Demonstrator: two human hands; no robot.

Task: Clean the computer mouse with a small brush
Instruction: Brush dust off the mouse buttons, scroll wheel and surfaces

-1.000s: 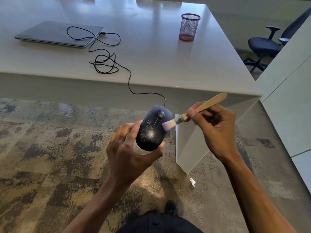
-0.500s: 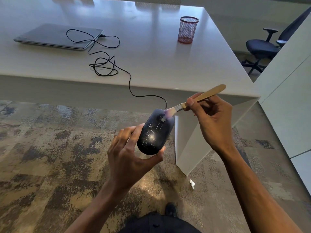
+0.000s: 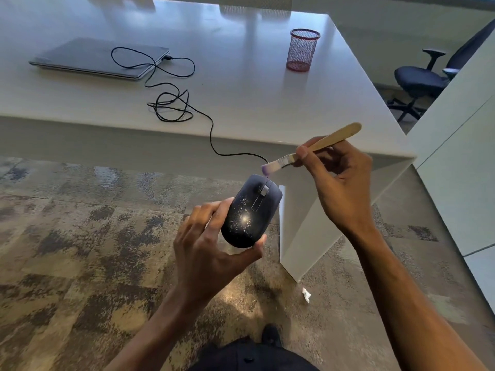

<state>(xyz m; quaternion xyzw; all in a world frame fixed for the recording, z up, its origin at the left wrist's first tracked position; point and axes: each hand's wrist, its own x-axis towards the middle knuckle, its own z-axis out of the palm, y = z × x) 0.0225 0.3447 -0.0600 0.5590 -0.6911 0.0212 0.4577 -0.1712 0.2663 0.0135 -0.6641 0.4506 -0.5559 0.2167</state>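
My left hand [image 3: 211,247] grips a black wired computer mouse [image 3: 251,211] from below and the left, held above the carpet, buttons facing up. Pale specks of dust cover its rear half. My right hand [image 3: 340,183] pinches a small brush [image 3: 312,151] with a flat wooden handle and a metal ferrule. Its pale bristle tip hovers just beyond the mouse's front end, near where the black cable [image 3: 187,108] leaves the mouse, and does not touch the shell.
The cable runs up over the edge of a white desk [image 3: 241,84] to a closed grey laptop [image 3: 99,58]. A red mesh pen cup [image 3: 302,49] stands at the back right. An office chair [image 3: 426,81] and a white partition [image 3: 460,162] are on the right. A scrap of paper [image 3: 306,294] lies on the carpet.
The brush swept forward along the mouse from its middle, past the scroll wheel, and now sits lifted just off its front end. My left hand kept the mouse nearly still.
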